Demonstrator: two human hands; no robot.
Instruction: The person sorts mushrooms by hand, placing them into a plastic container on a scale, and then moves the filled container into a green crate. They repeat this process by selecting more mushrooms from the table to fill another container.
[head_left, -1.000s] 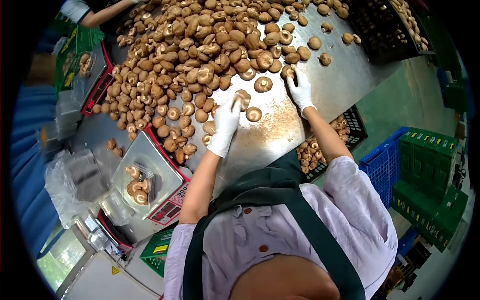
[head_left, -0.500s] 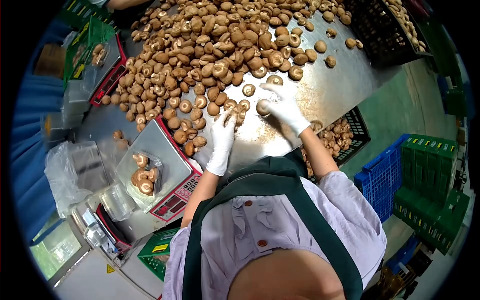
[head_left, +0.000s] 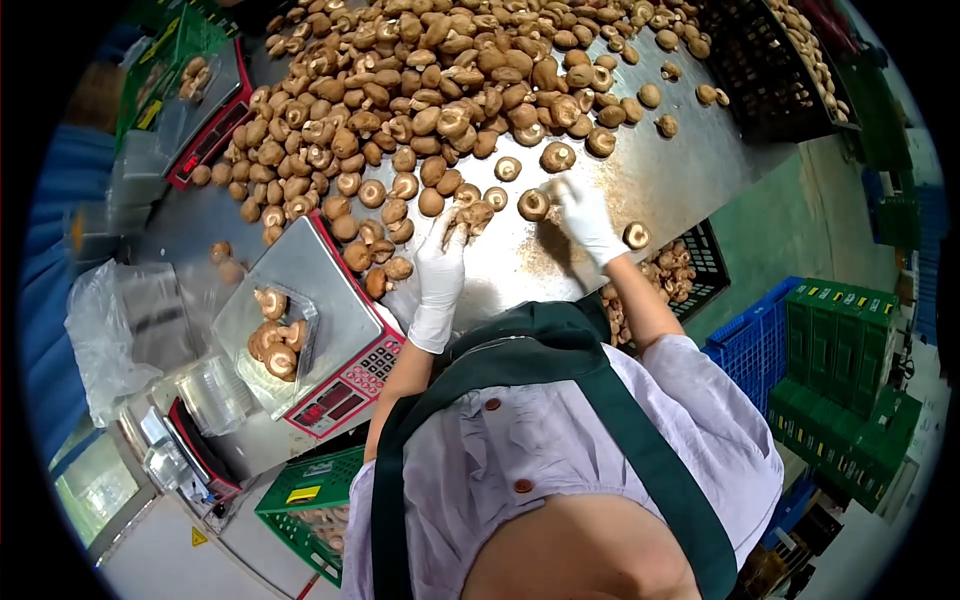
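My left hand (head_left: pixel 440 275), in a white glove, curls its fingers around a small cluster of shiitake mushrooms (head_left: pixel 474 216) just above the metal table. The fingertips are partly hidden behind them. Farther right, my right hand (head_left: pixel 588 222), also gloved, has its fingers drawn together at the edge of one shiitake mushroom (head_left: pixel 534 205), whose stem side faces up; a dark shadow lies below it. Single mushrooms lie close by, one with a pale stem (head_left: pixel 557 156) beyond my right fingers and another (head_left: pixel 635 235) beside the right wrist.
A large mushroom pile (head_left: pixel 420 90) covers the far table. At left, a scale (head_left: pixel 365 345) bears a clear tray (head_left: pixel 305 345) with several mushrooms. A black crate (head_left: pixel 712 262) of mushrooms stands below the table's right edge. Green boxes (head_left: pixel 838 350) are stacked beyond a blue crate (head_left: pixel 755 325).
My right fingers have drawn in from a spread pose and closed toward the mushroom, which now shows its stem side. My left hand keeps its mushrooms. The whole view has shifted slightly.
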